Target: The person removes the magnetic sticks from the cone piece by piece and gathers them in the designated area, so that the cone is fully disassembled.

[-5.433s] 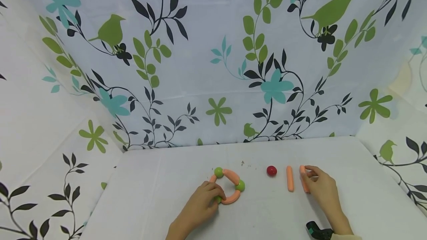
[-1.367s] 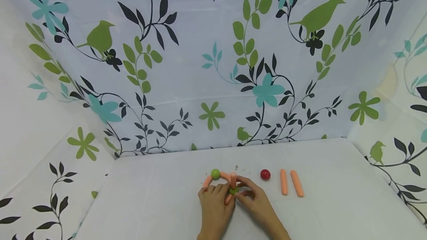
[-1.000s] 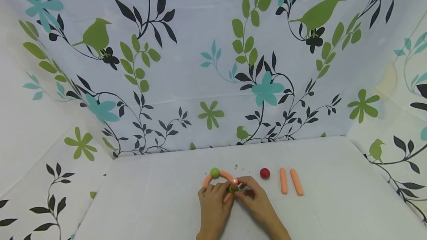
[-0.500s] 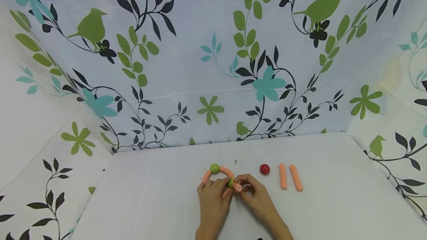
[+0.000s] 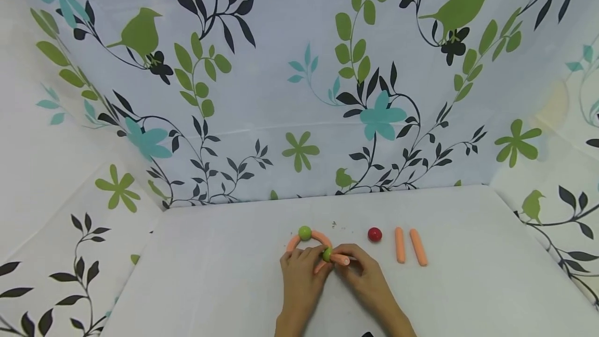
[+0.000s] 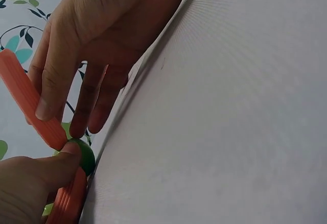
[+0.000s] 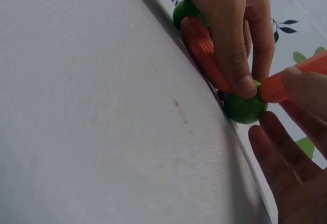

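Left of the red ball [image 5: 375,235], the left hand [image 5: 301,277] pinches a green ball [image 5: 327,255] of the orange ring [image 5: 321,238], partly covering the ring; the right hand [image 5: 369,277] pinches a stick [image 5: 340,259] against it. Right of the red ball lie two loose sticks [image 5: 400,245].

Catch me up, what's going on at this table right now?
A person is working on a curved chain of orange pieces and green balls, partly hidden by the left hand. That hand pinches a green ball, while the right hand holds an orange stick with its end at that ball; whether it is plugged in, I can't tell. A red ball and two loose orange sticks lie untouched on the white table.
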